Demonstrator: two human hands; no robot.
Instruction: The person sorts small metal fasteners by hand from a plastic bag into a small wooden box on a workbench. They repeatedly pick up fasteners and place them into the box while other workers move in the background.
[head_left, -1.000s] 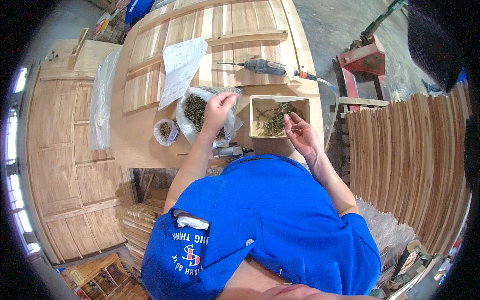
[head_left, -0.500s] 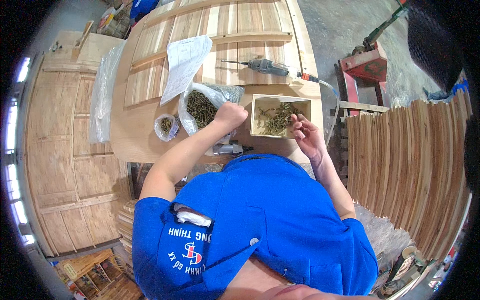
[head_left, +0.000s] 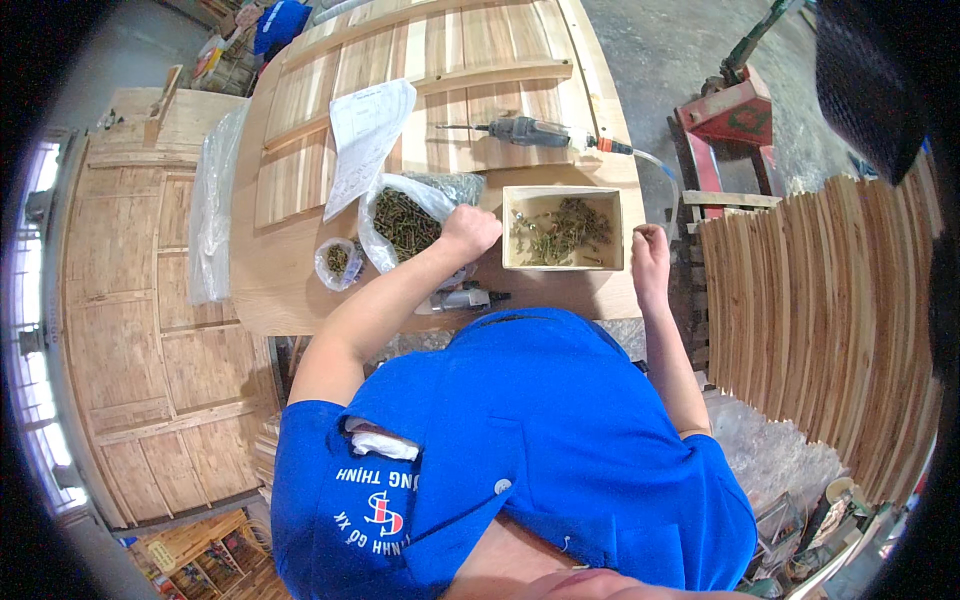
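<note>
My left hand [head_left: 472, 232] is closed in a fist between a clear plastic bag [head_left: 376, 246] and a shallow pale box [head_left: 562, 267]. Whatever it may hold is hidden. Brass-coloured screws [head_left: 404, 222] fill the bag, and a loose heap of similar screws [head_left: 570, 232] lies in the box. Just beyond the box's right wall, my right hand [head_left: 651, 262] has its fingers curled shut; I cannot make out anything inside them. A smaller plastic bag [head_left: 326, 268] of small metal pieces sits left of the big bag.
A grey power driver [head_left: 535, 131] with a long bit and a hose lies on the slatted wood panel [head_left: 300, 165]. Near it is a paper sheet [head_left: 365, 135]. A silver tool [head_left: 462, 300] rests at the table's near edge. Stacked boards [head_left: 810, 330] and a red pallet jack [head_left: 735, 115] stand right.
My right hand has left the inside of the box, moving right past its wall, and its fingers have curled in. My left fist stays close to where it was.
</note>
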